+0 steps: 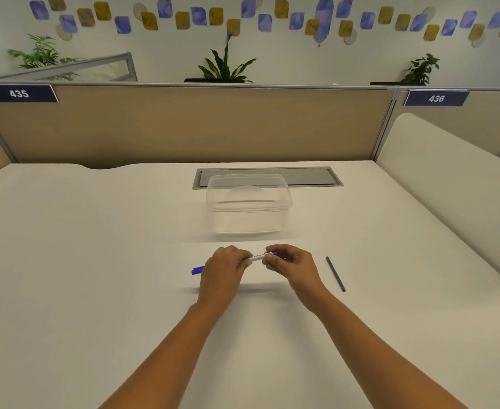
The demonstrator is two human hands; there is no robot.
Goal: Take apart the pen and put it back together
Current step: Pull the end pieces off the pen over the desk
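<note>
A white pen barrel [254, 257] with printed lettering is held level just above the white desk, between both hands. My left hand [220, 270] is closed around its left half, and the blue cap [197, 270] sticks out past that hand. My right hand [291, 265] pinches the right end, where a small blue piece [274, 253] shows at the fingertips. A thin dark refill [335, 273] lies loose on the desk to the right of my right hand, apart from it.
A clear plastic container [248, 203] with its lid on stands on the desk [95, 261] behind the hands. Behind it is a grey cable hatch [310, 176]. A beige partition closes the back, and a white side panel [449, 184] rises on the right.
</note>
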